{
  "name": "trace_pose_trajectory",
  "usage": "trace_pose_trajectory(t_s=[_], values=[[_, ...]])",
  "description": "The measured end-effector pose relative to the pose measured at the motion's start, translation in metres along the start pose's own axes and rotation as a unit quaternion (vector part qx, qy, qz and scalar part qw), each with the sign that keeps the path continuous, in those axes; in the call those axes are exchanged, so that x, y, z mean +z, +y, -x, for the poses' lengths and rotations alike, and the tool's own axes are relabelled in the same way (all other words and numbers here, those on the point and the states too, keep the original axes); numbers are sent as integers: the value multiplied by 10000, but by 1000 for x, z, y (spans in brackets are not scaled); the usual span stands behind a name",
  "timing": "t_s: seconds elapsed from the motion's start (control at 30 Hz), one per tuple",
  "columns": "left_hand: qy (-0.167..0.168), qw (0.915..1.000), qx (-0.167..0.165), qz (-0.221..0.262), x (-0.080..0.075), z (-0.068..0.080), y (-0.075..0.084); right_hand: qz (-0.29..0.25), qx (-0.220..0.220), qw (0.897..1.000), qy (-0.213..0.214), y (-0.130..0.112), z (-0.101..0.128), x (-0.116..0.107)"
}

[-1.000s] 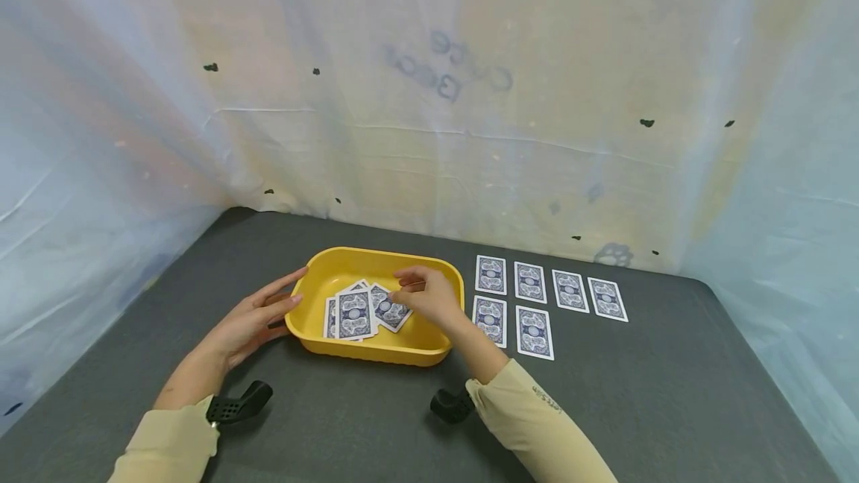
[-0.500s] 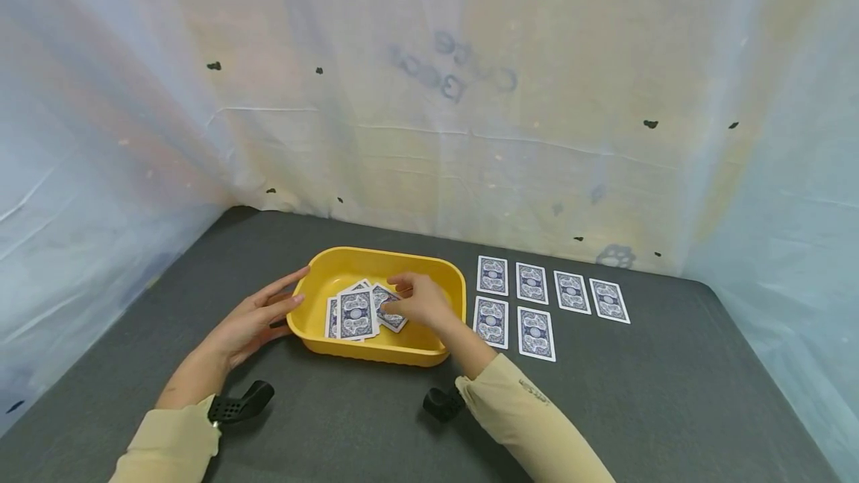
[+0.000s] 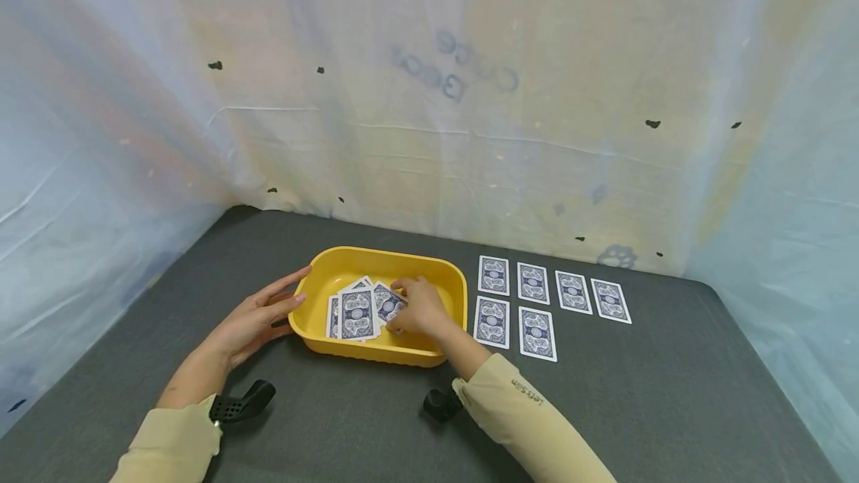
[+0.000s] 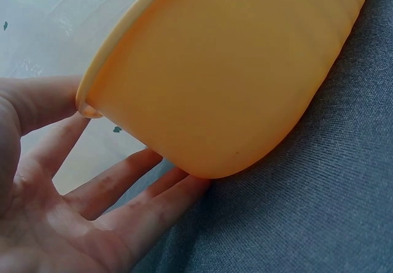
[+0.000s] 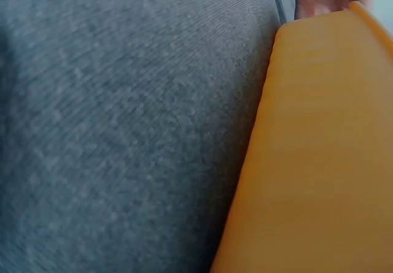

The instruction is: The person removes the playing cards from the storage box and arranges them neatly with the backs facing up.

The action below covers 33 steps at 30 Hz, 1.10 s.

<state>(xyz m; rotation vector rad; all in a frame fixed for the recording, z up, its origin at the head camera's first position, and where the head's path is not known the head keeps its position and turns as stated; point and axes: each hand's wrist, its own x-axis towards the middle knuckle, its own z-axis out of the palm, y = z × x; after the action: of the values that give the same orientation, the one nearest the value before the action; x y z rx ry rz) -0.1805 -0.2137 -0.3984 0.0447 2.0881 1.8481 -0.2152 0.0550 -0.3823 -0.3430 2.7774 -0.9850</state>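
In the head view, my left hand [image 3: 258, 319] lies against the left end of a yellow plastic tray [image 3: 376, 352]. In the left wrist view its fingers [image 4: 132, 218] stretch along the tray's outer wall, and one digit is at the rim. My right hand [image 3: 424, 308] reaches down into the tray. Its thumb and fingertips are at the edges of a blue-backed playing card [image 3: 388, 302], pinching it; the hand covers the card's right side. Just left of it lie several overlapping face-down cards [image 3: 357, 314]. The right wrist view shows only the tray's outer side, cloth and part of the left hand.
Right of the tray, several face-down playing cards [image 3: 493, 275] lie in two rows, the back row longer than the front. A dark grey cloth [image 3: 335, 423] covers the table. Pale curtain sheeting [image 3: 429, 170] encloses the back and sides.
My right hand has lowered toward the right-hand card in the tray, and its thumb and fingers have spread to the card's edges. The left hand has stayed at the tray's end.
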Motion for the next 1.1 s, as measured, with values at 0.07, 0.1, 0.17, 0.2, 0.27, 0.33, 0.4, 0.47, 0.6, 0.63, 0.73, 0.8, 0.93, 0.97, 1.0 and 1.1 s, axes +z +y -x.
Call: trace_pose_trajectory(t_s=[0.07,0.1,0.17,0.2,0.27,0.33,0.4,0.47,0.6,0.63,0.73,0.8,0.93,0.97,1.0,1.1], values=[[24,10000,-19,-11,0,0,0,58,-21,10000,14,0,1,0],[32,10000,-29,-11,0,0,0,68,-12,10000,25,0,1,0],[39,10000,-39,-3,0,-1,-1,107,25,9999,41,0,2,-1],[46,10000,-43,-7,0,-1,-1,119,35,9999,60,1,2,-1],[41,10000,-36,-10,0,-1,-1,149,59,9998,90,1,2,-3],[35,10000,-34,-10,0,-2,-1,153,62,9998,116,2,2,-4],[31,10000,-38,-12,0,-2,-1,143,0,9998,169,1,4,-6],[31,10000,-55,3,0,-2,-1,51,33,9998,187,0,6,-8],[37,10000,-77,13,0,-2,-1,-225,201,9993,213,0,7,-10],[36,10000,-70,6,0,-2,-1,-309,223,9990,220,0,8,-11],[6,10000,-22,-13,-1,-2,-2,-640,249,9974,218,2,9,-13],[-17,10000,21,-26,-1,-2,-3,-835,246,9960,215,2,11,-16],[-42,10000,71,-41,-2,-2,-3,-1125,220,9931,257,4,15,-22],[-46,9999,76,-45,-2,-2,-3,-1179,191,9925,273,5,16,-23],[-53,9999,79,-39,-2,-1,-3,-1247,173,9916,289,6,17,-25],[-59,9999,82,-26,-1,-1,-3,-1524,103,9877,346,8,19,-29]])
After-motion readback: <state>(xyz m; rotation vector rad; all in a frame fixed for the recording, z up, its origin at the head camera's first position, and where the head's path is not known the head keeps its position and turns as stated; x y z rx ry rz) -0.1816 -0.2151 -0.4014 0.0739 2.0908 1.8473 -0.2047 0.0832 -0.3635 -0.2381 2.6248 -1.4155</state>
